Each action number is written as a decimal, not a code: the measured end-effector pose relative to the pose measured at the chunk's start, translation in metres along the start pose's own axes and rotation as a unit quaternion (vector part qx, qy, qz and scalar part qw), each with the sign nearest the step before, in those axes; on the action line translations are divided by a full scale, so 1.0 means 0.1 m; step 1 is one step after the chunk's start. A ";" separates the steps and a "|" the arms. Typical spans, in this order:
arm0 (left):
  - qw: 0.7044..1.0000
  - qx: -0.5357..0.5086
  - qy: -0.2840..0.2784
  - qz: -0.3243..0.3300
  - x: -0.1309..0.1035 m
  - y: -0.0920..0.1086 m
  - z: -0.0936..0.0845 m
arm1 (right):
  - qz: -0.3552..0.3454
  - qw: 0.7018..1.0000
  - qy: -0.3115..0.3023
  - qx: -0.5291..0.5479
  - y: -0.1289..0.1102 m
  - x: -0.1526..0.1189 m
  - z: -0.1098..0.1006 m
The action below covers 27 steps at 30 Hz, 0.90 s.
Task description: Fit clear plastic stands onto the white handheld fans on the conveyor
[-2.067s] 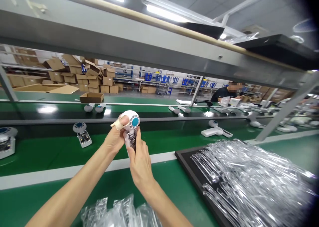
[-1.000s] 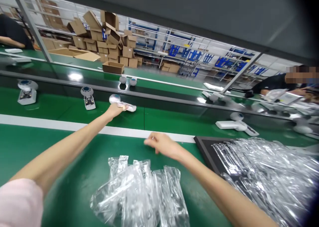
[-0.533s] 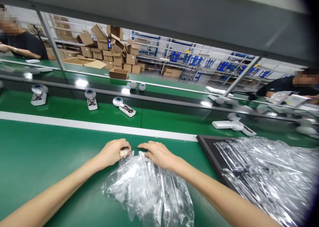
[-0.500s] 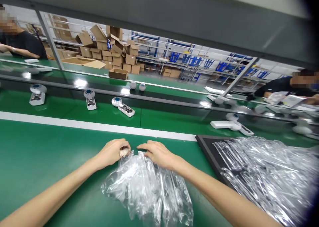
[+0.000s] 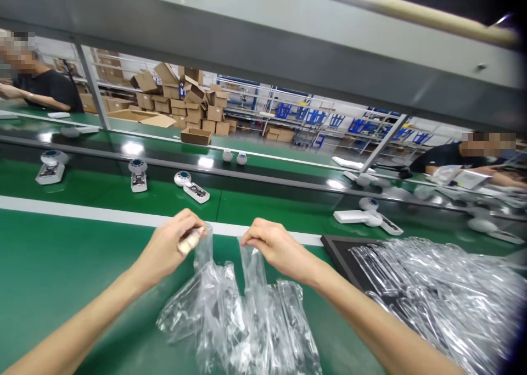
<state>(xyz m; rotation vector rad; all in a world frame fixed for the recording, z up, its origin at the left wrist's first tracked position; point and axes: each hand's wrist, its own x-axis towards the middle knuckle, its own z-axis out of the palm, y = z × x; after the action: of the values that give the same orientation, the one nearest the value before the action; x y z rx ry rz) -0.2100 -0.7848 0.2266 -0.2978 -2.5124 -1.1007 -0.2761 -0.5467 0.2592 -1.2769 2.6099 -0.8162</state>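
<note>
A heap of clear plastic bags (image 5: 230, 314) lies on the green table in front of me. My left hand (image 5: 175, 240) pinches the top end of one clear bag (image 5: 205, 248) and lifts it from the heap; a pale wrapping shows around one of its fingers. Opposite it, my right hand (image 5: 275, 246) grips the upper edge of another clear bag (image 5: 252, 262), which hangs down into the heap. A gap separates the two hands. Whether the two raised ends belong to separate bags is hard to see in the heap.
At right, a black tray (image 5: 340, 254) holds many clear plastic pieces (image 5: 436, 287). White devices with round heads (image 5: 193, 187) sit along the green belt beyond a white strip. Co-workers stand at far left (image 5: 49, 87) and far right (image 5: 448, 155). A grey beam (image 5: 247, 51) crosses overhead.
Both hands have risen and moved apart, each drawing a bag end up from the heap. My right hand's fingers have closed on the plastic. The view has tilted slightly.
</note>
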 end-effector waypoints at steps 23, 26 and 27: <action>0.909 -0.410 0.062 -0.047 0.19 0.58 -0.35 | -0.186 0.940 0.234 0.166 -0.79 0.40 -0.17; 0.920 -0.373 0.047 -0.113 0.14 0.54 -0.36 | -0.102 0.920 0.205 0.317 -0.81 0.50 0.02; 0.926 -0.351 0.050 -0.132 0.12 0.49 -0.38 | -0.075 0.919 0.184 0.342 -0.77 0.48 0.07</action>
<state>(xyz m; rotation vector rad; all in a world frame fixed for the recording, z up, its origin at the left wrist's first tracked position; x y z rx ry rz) -0.1943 -0.7798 0.2871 -0.0790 -2.0156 -2.0520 -0.2501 -0.6246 0.2988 -1.1837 2.1079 -1.9365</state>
